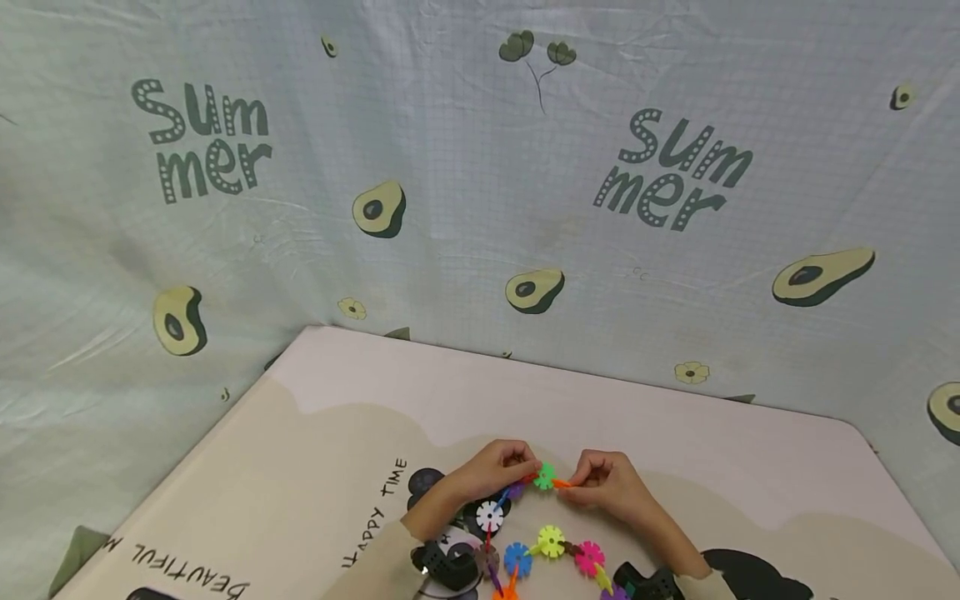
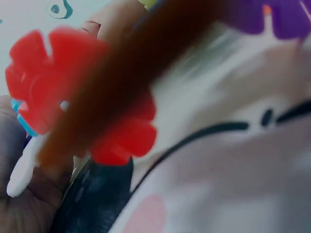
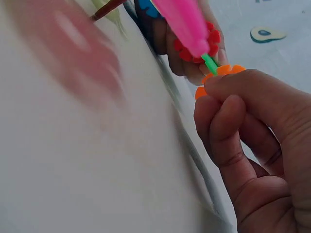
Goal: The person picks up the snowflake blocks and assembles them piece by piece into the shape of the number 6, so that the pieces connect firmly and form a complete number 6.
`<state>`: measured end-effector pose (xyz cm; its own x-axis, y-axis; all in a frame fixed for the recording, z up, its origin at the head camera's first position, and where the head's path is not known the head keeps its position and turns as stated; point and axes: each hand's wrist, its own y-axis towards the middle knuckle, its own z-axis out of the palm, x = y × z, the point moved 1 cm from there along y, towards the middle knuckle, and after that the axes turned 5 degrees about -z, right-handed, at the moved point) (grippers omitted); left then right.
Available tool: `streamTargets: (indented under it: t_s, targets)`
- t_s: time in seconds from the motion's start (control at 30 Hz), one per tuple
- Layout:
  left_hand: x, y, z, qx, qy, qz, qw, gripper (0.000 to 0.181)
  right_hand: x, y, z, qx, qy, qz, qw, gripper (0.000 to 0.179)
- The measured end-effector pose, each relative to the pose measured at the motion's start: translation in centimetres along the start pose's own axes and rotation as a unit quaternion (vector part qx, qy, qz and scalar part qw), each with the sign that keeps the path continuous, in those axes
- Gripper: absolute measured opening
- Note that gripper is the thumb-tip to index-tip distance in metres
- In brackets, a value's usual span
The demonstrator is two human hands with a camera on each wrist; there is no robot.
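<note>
In the head view my left hand [image 1: 491,469] pinches a red snowflake disc [image 1: 530,478] at the upper end of a chain of slotted plastic discs. A green snowflake disc [image 1: 545,476] sits face-on between my two hands, joined beside the red one. My right hand [image 1: 611,486] pinches an orange snowflake disc [image 1: 562,483], seen edge-on against the green disc's right side. The right wrist view shows the orange disc [image 3: 232,70] between thumb and fingertip, touching the thin green disc [image 3: 210,63]. Whether its slot is fully seated I cannot tell.
Below the hands the chain runs through a white disc [image 1: 490,516], a blue disc [image 1: 517,559], a yellow disc [image 1: 551,541] and a pink disc [image 1: 589,558]. The table [image 1: 360,358] bears a printed cover; a patterned curtain [image 1: 465,150] hangs behind it.
</note>
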<state>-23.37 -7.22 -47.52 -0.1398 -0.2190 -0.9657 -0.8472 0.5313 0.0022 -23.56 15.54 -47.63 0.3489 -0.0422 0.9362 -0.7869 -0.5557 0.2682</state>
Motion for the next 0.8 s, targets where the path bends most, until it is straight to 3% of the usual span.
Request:
streamTargets:
  t_s: [0.13, 0.33, 0.6, 0.8]
  targets:
    - [0.0, 0.0, 0.1, 0.003, -0.012, 0.009, 0.9999, 0.021, 0.0, 0.0, 0.1, -0.014, -0.007, -0.021, 0.9997, 0.014]
    - [0.0, 0.0, 0.2, -0.033, 0.009, 0.001, 0.9994, 0.020, -0.1, 0.2, 0.0, -0.022, 0.011, 0.007, 0.9997, 0.018]
    - [-1.9, -0.6, 0.2, -0.061, 0.001, -0.014, 0.9980, 0.021, 0.0, 0.2, -0.3, -0.015, 0.036, 0.019, 0.9991, 0.023]
    - [-1.2, -0.4, 0.4, -0.081, -0.002, -0.019, 0.9965, 0.023, 0.1, 0.0, -0.8, -0.034, 0.025, 0.029, 0.9987, 0.024]
